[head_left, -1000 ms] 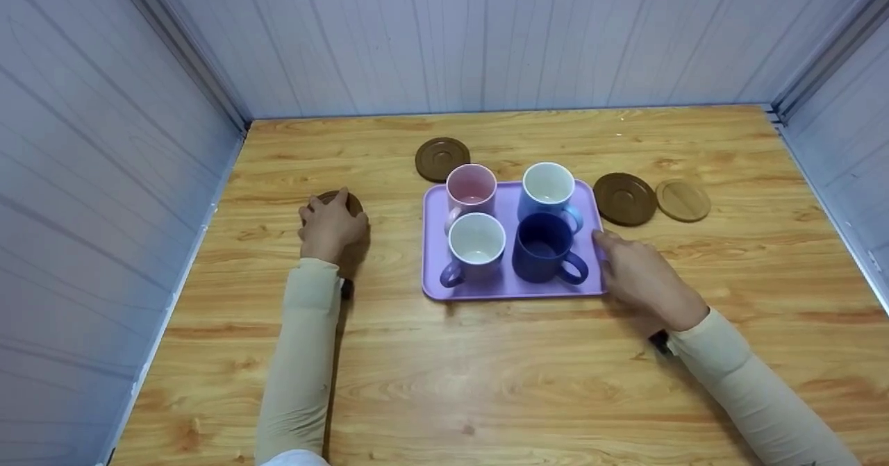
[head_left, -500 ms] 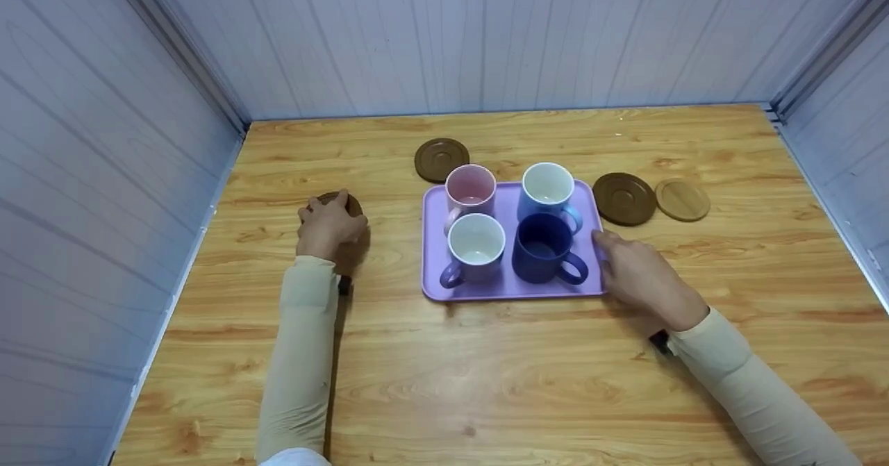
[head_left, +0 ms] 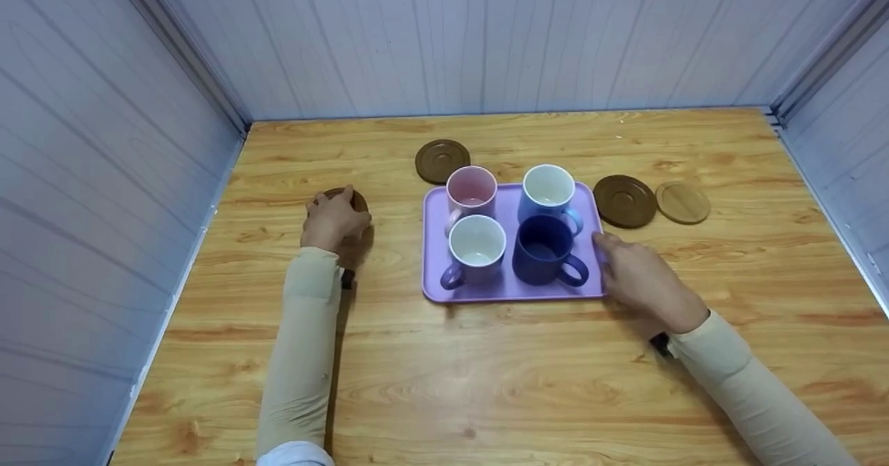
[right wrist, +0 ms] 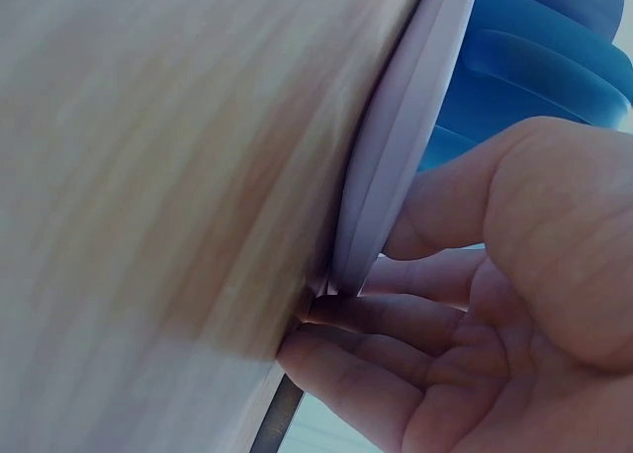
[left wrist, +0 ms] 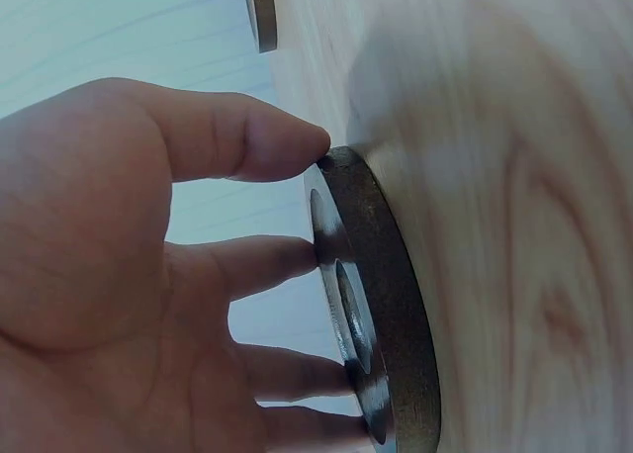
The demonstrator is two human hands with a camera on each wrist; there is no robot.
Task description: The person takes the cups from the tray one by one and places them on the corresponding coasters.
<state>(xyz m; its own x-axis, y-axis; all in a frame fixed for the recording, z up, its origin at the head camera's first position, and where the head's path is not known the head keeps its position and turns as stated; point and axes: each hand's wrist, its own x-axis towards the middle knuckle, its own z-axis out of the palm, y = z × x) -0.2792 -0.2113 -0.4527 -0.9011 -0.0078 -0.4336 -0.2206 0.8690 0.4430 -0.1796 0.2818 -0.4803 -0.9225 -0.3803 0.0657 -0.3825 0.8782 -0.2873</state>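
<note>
My left hand lies over a dark brown round coaster on the left of the table. In the left wrist view its fingers reach straight onto the coaster's grooved top, and the thumb tip meets the edge. My right hand grips the right side of a purple tray, thumb over the rim and fingers at the outer side and underneath. Standing upright on the tray are a pink mug, a light blue mug, a dark blue mug and a white-lined mug with a purple handle.
Behind the tray lies another brown coaster. To its right are a larger brown coaster and a light wooden one. Pale panel walls enclose the wooden table at the back and sides.
My left hand and the coaster under it have shifted slightly to the right. The right hand, tray and mugs have stayed in place.
</note>
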